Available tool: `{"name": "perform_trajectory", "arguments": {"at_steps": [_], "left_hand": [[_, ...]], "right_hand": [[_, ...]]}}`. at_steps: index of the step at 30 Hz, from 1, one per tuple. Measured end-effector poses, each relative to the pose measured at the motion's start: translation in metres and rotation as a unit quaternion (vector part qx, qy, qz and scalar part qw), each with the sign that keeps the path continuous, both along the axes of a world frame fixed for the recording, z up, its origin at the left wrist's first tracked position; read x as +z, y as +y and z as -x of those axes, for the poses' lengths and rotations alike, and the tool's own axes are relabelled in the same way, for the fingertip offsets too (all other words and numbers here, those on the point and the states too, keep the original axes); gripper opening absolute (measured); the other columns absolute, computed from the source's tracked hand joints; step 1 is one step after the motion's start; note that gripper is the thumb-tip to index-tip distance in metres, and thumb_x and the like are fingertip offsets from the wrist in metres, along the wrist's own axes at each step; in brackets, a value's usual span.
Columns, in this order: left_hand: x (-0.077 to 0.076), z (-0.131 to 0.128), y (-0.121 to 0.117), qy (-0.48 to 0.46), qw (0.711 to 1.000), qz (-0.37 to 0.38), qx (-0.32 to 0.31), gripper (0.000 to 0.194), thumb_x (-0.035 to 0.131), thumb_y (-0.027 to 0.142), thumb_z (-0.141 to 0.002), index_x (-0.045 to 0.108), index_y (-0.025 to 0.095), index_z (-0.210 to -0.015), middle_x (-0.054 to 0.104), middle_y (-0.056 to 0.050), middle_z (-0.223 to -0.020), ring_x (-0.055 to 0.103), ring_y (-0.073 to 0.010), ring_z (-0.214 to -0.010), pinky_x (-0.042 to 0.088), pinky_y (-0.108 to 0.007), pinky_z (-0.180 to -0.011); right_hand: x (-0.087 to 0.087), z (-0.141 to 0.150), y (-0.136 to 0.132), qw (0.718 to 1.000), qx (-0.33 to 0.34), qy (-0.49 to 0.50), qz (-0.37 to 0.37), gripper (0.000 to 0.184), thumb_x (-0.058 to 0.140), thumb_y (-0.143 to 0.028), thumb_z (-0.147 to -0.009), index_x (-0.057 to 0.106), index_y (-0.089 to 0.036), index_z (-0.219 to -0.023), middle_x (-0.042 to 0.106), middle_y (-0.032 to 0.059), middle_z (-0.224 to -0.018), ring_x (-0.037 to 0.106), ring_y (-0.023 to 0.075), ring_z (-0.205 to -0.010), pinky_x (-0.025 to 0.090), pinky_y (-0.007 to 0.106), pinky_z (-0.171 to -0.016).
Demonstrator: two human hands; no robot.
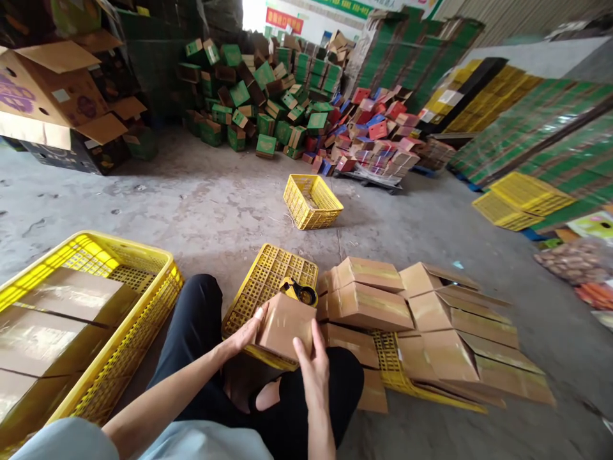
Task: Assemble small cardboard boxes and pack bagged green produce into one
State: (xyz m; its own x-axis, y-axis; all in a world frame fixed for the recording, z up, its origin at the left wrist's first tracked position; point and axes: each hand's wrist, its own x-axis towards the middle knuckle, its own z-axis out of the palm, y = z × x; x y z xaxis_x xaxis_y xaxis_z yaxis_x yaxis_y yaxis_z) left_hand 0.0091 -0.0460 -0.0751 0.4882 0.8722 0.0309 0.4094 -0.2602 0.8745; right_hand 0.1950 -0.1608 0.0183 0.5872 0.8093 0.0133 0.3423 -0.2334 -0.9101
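Between both hands I hold a small brown cardboard box [287,326] with shiny tape across it. My left hand [244,333] presses on its left side, and my right hand [313,354] grips its right side, thumb on the near face. Under the box lies an upturned yellow plastic crate [271,265]. A yellow-and-black tape dispenser [299,291] rests on that crate, just behind the box. To the right, taped cardboard boxes [366,300] are stacked against the crate. Farther right, several boxes with raised flaps [440,345] sit on another yellow crate [387,361].
On the left a large yellow crate [165,271] holds taped boxes [62,319]. A smaller yellow crate [313,214] stands ahead on the concrete floor [205,185]. Piles of green boxes [265,121] and red boxes [378,131] lie behind, with wrapped stacks [541,134] at the right.
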Motion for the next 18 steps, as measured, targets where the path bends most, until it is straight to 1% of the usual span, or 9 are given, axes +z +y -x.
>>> {"name": "perform_trajectory", "arguments": {"at_steps": [1, 2, 3, 5, 7, 9, 11, 14, 18], "left_hand": [[0.011, 0.001, -0.002, -0.015, 0.999, 0.04, -0.01, 0.066, 0.004, 0.049, -0.111, 0.034, 0.024, -0.164, 0.051, -0.005, -0.157, 0.053, -0.0249, -0.143, 0.056, -0.039, -0.11], [0.023, 0.004, -0.005, -0.023, 0.998, 0.063, -0.022, 0.064, 0.007, 0.051, -0.111, 0.027, 0.026, -0.166, 0.047, -0.004, -0.161, 0.051, -0.0248, -0.144, 0.054, -0.041, -0.112], [0.035, 0.007, -0.007, -0.025, 0.997, 0.065, -0.035, 0.062, 0.013, 0.052, -0.111, 0.021, 0.028, -0.168, 0.043, -0.004, -0.163, 0.049, -0.0252, -0.146, 0.052, -0.044, -0.115], [0.056, 0.016, -0.013, -0.021, 0.998, 0.019, -0.057, 0.064, 0.022, 0.055, -0.11, 0.011, 0.031, -0.169, 0.039, -0.004, -0.165, 0.041, -0.0256, -0.151, 0.046, -0.047, -0.12], [0.071, 0.024, -0.02, -0.015, 0.993, -0.06, -0.096, 0.072, 0.029, 0.061, -0.108, 0.007, 0.03, -0.169, 0.028, -0.005, -0.17, 0.027, -0.0283, -0.157, 0.038, -0.05, -0.125], [0.079, 0.029, -0.024, -0.001, 0.982, -0.131, -0.136, 0.08, 0.035, 0.065, -0.105, 0.008, 0.026, -0.169, 0.015, -0.007, -0.174, 0.014, -0.0315, -0.16, 0.031, -0.053, -0.128], [0.081, 0.028, -0.026, 0.024, 0.971, -0.18, -0.153, 0.082, 0.038, 0.064, -0.105, 0.009, 0.023, -0.17, 0.01, -0.009, -0.175, 0.008, -0.0326, -0.161, 0.028, -0.053, -0.129], [0.082, 0.02, -0.019, 0.066, 0.961, -0.225, -0.149, 0.083, 0.039, 0.063, -0.105, 0.013, 0.016, -0.169, 0.017, -0.014, -0.174, 0.01, -0.0324, -0.161, 0.028, -0.051, -0.13], [0.09, 0.0, 0.005, 0.113, 0.945, -0.26, -0.163, 0.09, 0.037, 0.071, -0.101, 0.028, 0.009, -0.165, 0.028, -0.019, -0.169, 0.019, -0.0329, -0.16, 0.025, -0.051, -0.13]], "right_hand": [[-0.005, 0.008, 0.002, 1.0, 0.002, -0.004, 0.003, 0.084, 0.067, -0.065, -0.087, 0.049, -0.021, -0.156, 0.05, 0.0106, -0.161, 0.047, 0.0331, -0.148, 0.044, 0.044, -0.119], [-0.01, 0.015, 0.004, 1.0, -0.002, -0.005, 0.01, 0.085, 0.065, -0.066, -0.088, 0.047, -0.021, -0.158, 0.048, 0.0112, -0.162, 0.046, 0.0333, -0.149, 0.043, 0.045, -0.12], [-0.014, 0.021, 0.006, 1.0, -0.01, -0.004, 0.018, 0.086, 0.063, -0.067, -0.089, 0.044, -0.021, -0.159, 0.046, 0.0116, -0.163, 0.045, 0.0335, -0.15, 0.042, 0.046, -0.12], [-0.019, 0.027, 0.01, 0.999, -0.021, -0.002, 0.034, 0.088, 0.06, -0.069, -0.09, 0.04, -0.021, -0.161, 0.044, 0.0129, -0.164, 0.045, 0.0344, -0.15, 0.041, 0.048, -0.121], [-0.02, 0.026, 0.011, 0.999, -0.016, -0.009, 0.041, 0.09, 0.058, -0.072, -0.09, 0.04, -0.02, -0.161, 0.047, 0.0148, -0.162, 0.046, 0.0356, -0.148, 0.042, 0.05, -0.12], [-0.021, 0.021, 0.011, 0.999, -0.005, -0.032, 0.038, 0.09, 0.057, -0.073, -0.09, 0.042, -0.018, -0.16, 0.05, 0.0166, -0.16, 0.048, 0.0364, -0.147, 0.043, 0.05, -0.119], [-0.024, 0.017, 0.009, 0.998, 0.007, -0.062, 0.032, 0.089, 0.054, -0.074, -0.092, 0.043, -0.016, -0.159, 0.051, 0.0179, -0.158, 0.05, 0.0366, -0.145, 0.046, 0.05, -0.117], [-0.031, 0.013, 0.008, 0.994, 0.015, -0.108, 0.023, 0.086, 0.051, -0.073, -0.094, 0.044, -0.016, -0.158, 0.055, 0.018, -0.155, 0.056, 0.036, -0.141, 0.051, 0.047, -0.112], [-0.036, 0.011, 0.008, 0.987, 0.023, -0.161, 0.011, 0.083, 0.049, -0.072, -0.097, 0.043, -0.017, -0.159, 0.058, 0.0183, -0.152, 0.06, 0.0358, -0.137, 0.054, 0.047, -0.109]]}}
